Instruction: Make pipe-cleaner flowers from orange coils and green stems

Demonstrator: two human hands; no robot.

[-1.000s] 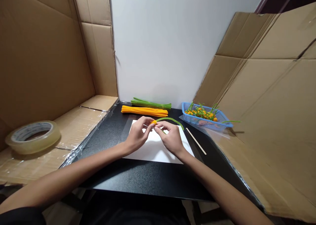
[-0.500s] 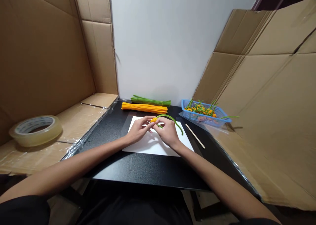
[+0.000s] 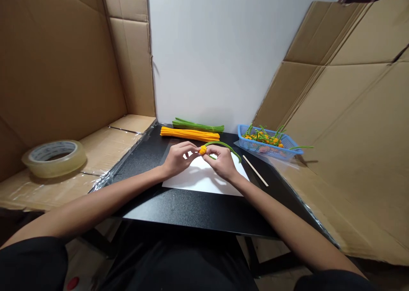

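Observation:
A small orange coil of pipe cleaner (image 3: 203, 150) is held up over the white sheet (image 3: 198, 181), between my two hands. From its right side a green pipe cleaner (image 3: 228, 145) arches over my right hand and droops toward the sheet's edge. My left hand (image 3: 177, 159) pinches the coil's left side with thumb and fingertips. On the other side my right hand (image 3: 223, 164) is closed, its thumb and index finger gripping the coil where the green stem meets it. The fingertips hide part of that join.
Behind the sheet lie bundles of orange pipe cleaners (image 3: 190, 133) and green pipe cleaners (image 3: 200, 125). A blue basket (image 3: 271, 149) of orange-and-green pieces stands at the back right, near a thin wooden stick (image 3: 255, 171). A tape roll (image 3: 55, 165) sits left; cardboard walls flank the black table (image 3: 172, 212).
My left fingers have shifted to a pinch on the coil's left side, and the coil shows more fully. The whole view has tilted slightly.

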